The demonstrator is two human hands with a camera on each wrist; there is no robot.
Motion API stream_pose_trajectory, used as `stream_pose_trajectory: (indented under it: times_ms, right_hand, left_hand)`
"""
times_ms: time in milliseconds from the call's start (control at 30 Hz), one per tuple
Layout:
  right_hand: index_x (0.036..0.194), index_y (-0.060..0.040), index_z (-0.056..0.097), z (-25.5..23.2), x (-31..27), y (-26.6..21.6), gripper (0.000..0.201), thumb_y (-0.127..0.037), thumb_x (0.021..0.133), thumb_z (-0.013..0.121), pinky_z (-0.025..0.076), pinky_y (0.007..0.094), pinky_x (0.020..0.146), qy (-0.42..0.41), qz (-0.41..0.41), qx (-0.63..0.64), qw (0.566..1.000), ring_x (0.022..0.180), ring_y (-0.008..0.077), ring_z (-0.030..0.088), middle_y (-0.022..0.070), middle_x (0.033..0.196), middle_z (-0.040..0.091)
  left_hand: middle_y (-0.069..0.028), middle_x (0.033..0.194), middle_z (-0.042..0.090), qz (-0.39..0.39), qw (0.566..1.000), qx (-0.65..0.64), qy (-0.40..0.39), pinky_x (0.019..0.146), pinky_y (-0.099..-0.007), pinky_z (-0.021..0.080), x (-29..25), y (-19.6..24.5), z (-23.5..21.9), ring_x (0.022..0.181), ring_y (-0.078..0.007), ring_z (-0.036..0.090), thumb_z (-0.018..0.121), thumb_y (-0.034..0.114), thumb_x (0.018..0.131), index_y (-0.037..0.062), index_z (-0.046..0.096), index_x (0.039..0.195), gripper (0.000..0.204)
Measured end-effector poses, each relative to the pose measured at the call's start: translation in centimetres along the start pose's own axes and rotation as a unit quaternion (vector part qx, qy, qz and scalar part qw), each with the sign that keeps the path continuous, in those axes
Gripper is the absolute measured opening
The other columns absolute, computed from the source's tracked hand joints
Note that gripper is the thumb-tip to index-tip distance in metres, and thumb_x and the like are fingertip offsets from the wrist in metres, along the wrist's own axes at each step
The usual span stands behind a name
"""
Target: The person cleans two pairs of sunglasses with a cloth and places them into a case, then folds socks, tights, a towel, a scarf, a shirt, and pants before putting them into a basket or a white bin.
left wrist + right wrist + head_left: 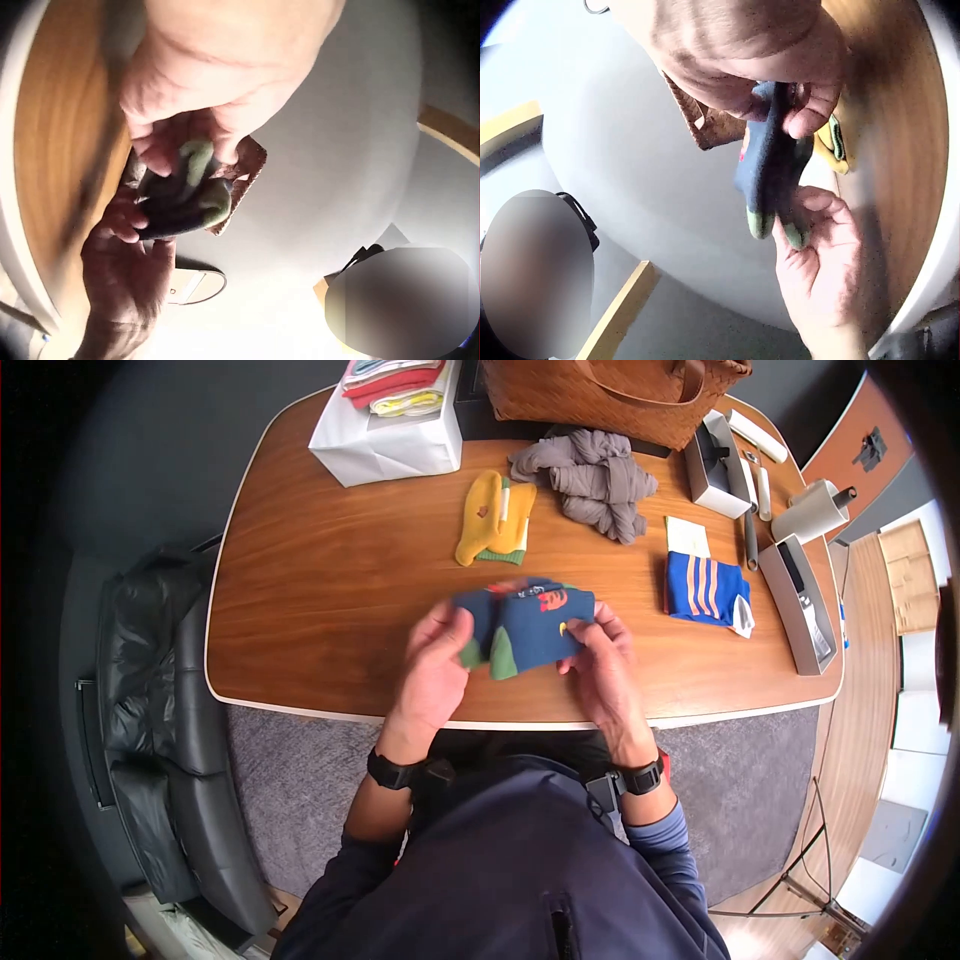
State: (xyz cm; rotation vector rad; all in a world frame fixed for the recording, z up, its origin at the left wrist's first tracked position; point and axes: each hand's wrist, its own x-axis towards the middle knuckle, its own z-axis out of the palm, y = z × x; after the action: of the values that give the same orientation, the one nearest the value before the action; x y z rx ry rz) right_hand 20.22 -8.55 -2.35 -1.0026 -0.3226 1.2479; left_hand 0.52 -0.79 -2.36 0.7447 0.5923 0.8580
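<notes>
Dark blue socks (545,622) with green parts and a red and pink pattern are held above the table between both hands. My left hand (436,665) pinches their left end, thumb on top. The right hand (603,675) grips the opposite end between thumb and fingers. In the left wrist view the socks (176,202) hang from the left hand (217,82), and the right hand (127,270) holds them from the other side. The right wrist view shows the socks (763,165) with two green tips, between the right hand (742,52) and the left hand (821,255).
Yellow socks (483,520) and a grey crumpled cloth (605,480) lie beyond the hands. Folded blue striped socks (700,588) lie to the right, near an open white box (797,605). Behind stand a white box (400,450) with folded cloths and a brown woven bag (600,400).
</notes>
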Motion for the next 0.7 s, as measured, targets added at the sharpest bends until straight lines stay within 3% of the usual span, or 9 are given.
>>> stream_pose_trajectory:
  times_ms: [100,200,233,333,367,433,500,633,700]
  right_hand:
    - [0.118,-0.0026,0.062,-0.7,0.6,-0.5,0.021,0.002,0.098,0.056,0.058,0.0259,0.063,0.011,-0.024,0.022,0.999,0.084,0.0114,0.064,0.0052,0.102,0.066]
    - [0.123,-0.0030,0.060,0.7,1.0,-0.2,0.027,0.003,0.097,0.056,0.057,0.0281,0.076,0.142,-0.167,-0.053,0.974,0.094,0.0122,0.062,0.0054,0.108,0.063]
    - [0.129,-0.0029,0.059,0.3,0.8,-0.2,0.034,0.004,0.096,0.056,0.053,0.0294,0.085,0.148,-0.272,-0.204,0.929,0.099,0.0129,0.060,0.0056,0.114,0.062]
    - [0.132,-0.0020,0.058,-0.9,-1.0,-1.6,0.036,0.002,0.096,0.057,0.052,0.0284,0.086,0.069,-0.234,-0.387,0.889,0.099,0.0133,0.059,0.0054,0.115,0.062]
    - [0.134,-0.0018,0.057,-0.4,-0.9,-1.4,0.037,0.001,0.098,0.055,0.053,0.0279,0.086,-0.048,-0.173,-0.211,0.961,0.102,0.0137,0.060,0.0057,0.116,0.063]
    - [0.134,-0.0020,0.057,1.6,-2.1,-2.1,0.036,0.002,0.098,0.058,0.057,0.0308,0.081,-0.119,0.004,-0.016,0.993,0.102,0.0127,0.064,0.0048,0.119,0.064]
    - [0.131,-0.0020,0.058,1.9,-2.8,-1.3,0.037,0.001,0.095,0.064,0.057,0.0306,0.081,-0.111,-0.004,-0.077,0.991,0.099,0.0124,0.064,0.0044,0.114,0.066]
    - [0.123,-0.0021,0.058,1.1,-2.5,-0.5,0.036,-0.002,0.091,0.073,0.054,0.0278,0.079,-0.020,-0.032,-0.225,0.974,0.091,0.0100,0.063,0.0050,0.103,0.067]
    - [0.120,-0.0020,0.058,0.6,-1.9,0.2,0.031,-0.004,0.092,0.072,0.053,0.0257,0.075,-0.026,-0.170,-0.307,0.936,0.086,0.0080,0.061,0.0049,0.100,0.067]
  left_hand:
    - [-0.0110,0.145,0.058,0.086,0.996,-0.013,0.020,0.110,-0.0482,0.046,0.0,2.4,-0.9,0.132,-0.0242,0.057,0.049,0.031,0.111,0.0038,0.053,0.143,0.043]
    - [-0.0123,0.148,0.055,0.116,0.992,-0.055,0.018,0.108,-0.0533,0.047,-0.3,3.0,-2.3,0.133,-0.0272,0.056,0.046,0.032,0.112,0.0032,0.049,0.146,0.045]
    - [-0.0126,0.147,0.055,0.113,0.991,-0.074,0.004,0.108,-0.0534,0.047,-0.7,3.2,-2.1,0.133,-0.0277,0.056,0.045,0.031,0.112,0.0028,0.049,0.146,0.045]
    - [-0.0117,0.142,0.060,0.061,0.993,-0.098,0.016,0.108,-0.0481,0.049,-0.9,3.1,-0.1,0.130,-0.0248,0.059,0.048,0.029,0.111,0.0022,0.052,0.142,0.041]
    - [-0.0110,0.139,0.062,0.034,0.994,-0.101,0.028,0.107,-0.0454,0.050,-0.8,2.6,0.8,0.128,-0.0231,0.061,0.049,0.028,0.111,0.0021,0.054,0.140,0.039]
    - [-0.0103,0.134,0.064,0.010,0.999,-0.036,-0.003,0.104,-0.0395,0.052,-0.2,0.8,1.4,0.122,-0.0200,0.063,0.053,0.024,0.110,0.0017,0.055,0.136,0.034]
    - [-0.0081,0.122,0.068,0.026,0.999,0.035,-0.007,0.095,-0.0305,0.054,0.3,-1.0,2.3,0.109,-0.0138,0.066,0.060,0.013,0.106,0.0018,0.057,0.127,0.024]
    - [-0.0081,0.115,0.066,0.173,0.923,0.343,0.018,0.088,-0.0277,0.053,0.0,-2.0,2.8,0.100,-0.0127,0.064,0.073,0.016,0.098,0.0007,0.059,0.123,0.032]
    - [-0.0077,0.112,0.062,0.202,0.884,0.419,-0.052,0.086,-0.0261,0.051,-0.3,-1.1,2.6,0.100,-0.0111,0.061,0.072,0.016,0.099,-0.0001,0.059,0.123,0.032]
